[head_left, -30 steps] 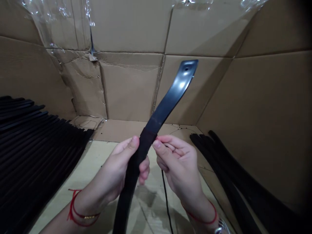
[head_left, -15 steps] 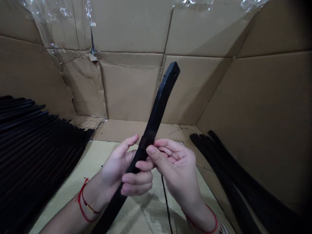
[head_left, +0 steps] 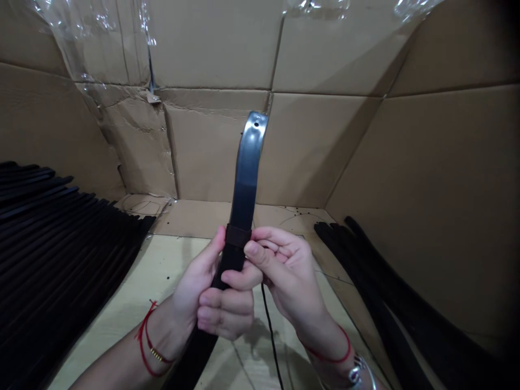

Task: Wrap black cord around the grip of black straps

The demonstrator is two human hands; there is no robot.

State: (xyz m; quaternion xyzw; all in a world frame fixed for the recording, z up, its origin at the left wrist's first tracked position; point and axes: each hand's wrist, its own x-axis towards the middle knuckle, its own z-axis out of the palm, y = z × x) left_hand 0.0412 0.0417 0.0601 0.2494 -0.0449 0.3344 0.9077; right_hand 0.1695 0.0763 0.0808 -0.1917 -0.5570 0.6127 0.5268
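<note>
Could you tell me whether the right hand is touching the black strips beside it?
Apart: the head view shows cardboard between the right hand and the strips.

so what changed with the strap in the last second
The black strap swung from leaning right to nearly upright, its glossy flat face toward the view. The left hand now curls its fingers across it, and the right hand holds it beside the dark band. The stacked black straps and cardboard walls stayed put.
</note>
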